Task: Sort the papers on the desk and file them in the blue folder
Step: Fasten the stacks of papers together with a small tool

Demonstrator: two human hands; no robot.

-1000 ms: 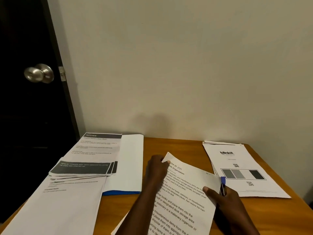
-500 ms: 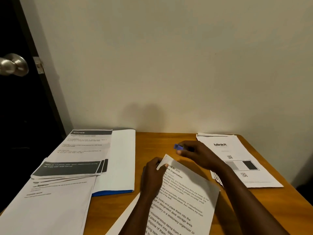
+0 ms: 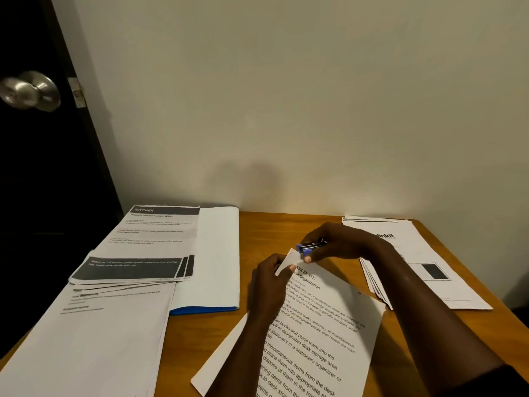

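Note:
A printed sheaf of papers (image 3: 320, 333) lies on the wooden desk (image 3: 286, 227) in front of me. My left hand (image 3: 270, 279) pinches its folded top-left corner. My right hand (image 3: 340, 245) grips a small blue stapler (image 3: 310, 247) right at that corner. The blue folder (image 3: 204, 310) lies open at the left, with only its lower edge showing under white sheets. Several papers (image 3: 128, 270) with dark header bands rest on it. Another stack (image 3: 412, 262) sits at the right under my right forearm.
A dark door with a metal knob (image 3: 30, 90) stands at the left beyond the desk. A plain wall backs the desk. The desk's right edge runs close to the right stack.
My right hand carried the blue stapler from the sheaf's right side up and across to its top-left corner. My left hand kept hold of that corner. The camera view shifted slightly.

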